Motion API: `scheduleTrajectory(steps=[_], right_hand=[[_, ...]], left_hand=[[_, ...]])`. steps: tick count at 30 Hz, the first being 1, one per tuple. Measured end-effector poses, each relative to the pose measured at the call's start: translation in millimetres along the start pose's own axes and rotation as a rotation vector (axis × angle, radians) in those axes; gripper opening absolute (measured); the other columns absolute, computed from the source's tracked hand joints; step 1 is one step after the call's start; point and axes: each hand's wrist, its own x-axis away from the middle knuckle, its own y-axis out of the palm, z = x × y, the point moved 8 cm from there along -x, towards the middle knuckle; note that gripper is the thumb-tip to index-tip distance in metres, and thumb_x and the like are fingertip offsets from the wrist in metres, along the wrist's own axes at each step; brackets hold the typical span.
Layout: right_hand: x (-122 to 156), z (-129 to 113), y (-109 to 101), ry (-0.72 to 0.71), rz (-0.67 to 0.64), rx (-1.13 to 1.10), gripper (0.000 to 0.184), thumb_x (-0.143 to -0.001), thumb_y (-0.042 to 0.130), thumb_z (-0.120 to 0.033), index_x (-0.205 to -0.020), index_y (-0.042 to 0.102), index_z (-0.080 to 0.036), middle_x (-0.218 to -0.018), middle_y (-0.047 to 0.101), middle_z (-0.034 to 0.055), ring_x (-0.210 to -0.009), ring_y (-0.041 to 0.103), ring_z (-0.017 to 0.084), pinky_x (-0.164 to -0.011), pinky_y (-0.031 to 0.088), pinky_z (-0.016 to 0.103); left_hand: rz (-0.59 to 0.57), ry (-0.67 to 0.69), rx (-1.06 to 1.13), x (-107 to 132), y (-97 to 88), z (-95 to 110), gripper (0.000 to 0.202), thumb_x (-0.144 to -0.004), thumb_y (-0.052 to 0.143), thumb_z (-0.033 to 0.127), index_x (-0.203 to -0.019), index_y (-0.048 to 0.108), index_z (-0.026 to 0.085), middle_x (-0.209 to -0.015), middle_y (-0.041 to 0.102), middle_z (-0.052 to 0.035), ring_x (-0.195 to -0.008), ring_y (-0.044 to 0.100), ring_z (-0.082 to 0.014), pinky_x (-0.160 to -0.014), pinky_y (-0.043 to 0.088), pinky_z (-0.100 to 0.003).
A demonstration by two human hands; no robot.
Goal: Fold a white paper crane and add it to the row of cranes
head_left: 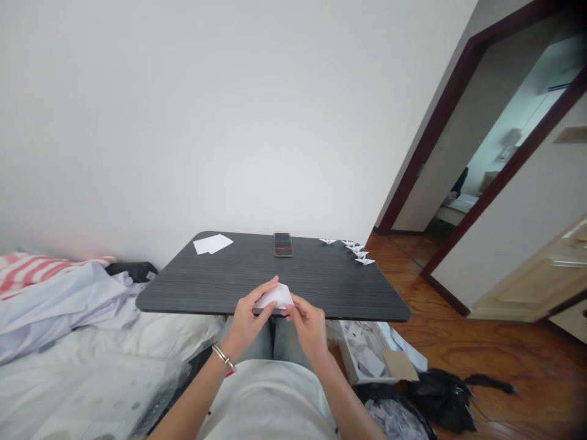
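Note:
A folded piece of white paper (276, 296) is held between my two hands, just over the near edge of the dark table (220, 284). My left hand (253, 307) grips its left side, thumb in front and fingers behind. At the paper's right corner, my right hand (306, 315) pinches it with thumb and curled fingers. Farther back on the table lie flat white paper sheets (213, 244) at the left. Several small folded paper cranes (358, 251) stand in a row along the right edge.
A phone (283, 244) lies at the table's back middle, near the white wall. Bedding (68, 311) spreads on the left. On the floor at right are a box (351, 360) of paper scraps, a black bag (443, 397) and a bag of paper pieces (397, 418).

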Motion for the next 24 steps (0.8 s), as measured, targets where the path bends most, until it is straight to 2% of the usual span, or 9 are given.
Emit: scheduleTrajectory(steps=[6, 16, 24], right_hand=[[0.7, -0.1, 0.0, -0.016, -0.013, 0.037, 0.028, -0.081, 0.046, -0.027, -0.104, 0.060, -0.020, -0.075, 0.069, 0.0034, -0.063, 0.064, 0.019, -0.058, 0.053, 0.030], [2.7, -2.3, 1.4, -0.048, -0.013, 0.042, 0.029, -0.081, 0.046, -0.027, -0.106, 0.060, -0.020, -0.076, 0.068, 0.0032, -0.062, 0.063, 0.018, -0.058, 0.052, 0.029], [2.5, -6.0, 1.3, -0.066, -0.004, 0.093, 0.028, -0.079, 0.049, -0.027, -0.103, 0.061, -0.020, -0.071, 0.068, 0.0028, -0.063, 0.063, 0.019, -0.060, 0.051, 0.029]], left_hand=[[-0.008, 0.059, -0.069, -0.2, -0.2, 2.9, 0.036, -0.078, 0.048, 0.019, -0.114, 0.051, 0.020, -0.123, 0.051, -0.0086, -0.111, 0.048, -0.0202, -0.094, 0.037, -0.038], [0.016, 0.006, -0.079, -1.7, -3.9, 5.8, 0.037, -0.078, 0.047, 0.018, -0.114, 0.052, 0.019, -0.117, 0.056, -0.0084, -0.104, 0.053, -0.0207, -0.091, 0.040, -0.036], [0.060, 0.041, -0.106, -0.4, -4.2, 7.2, 0.035, -0.077, 0.048, 0.018, -0.112, 0.054, 0.019, -0.114, 0.058, -0.0082, -0.102, 0.055, -0.0198, -0.090, 0.042, -0.035]])
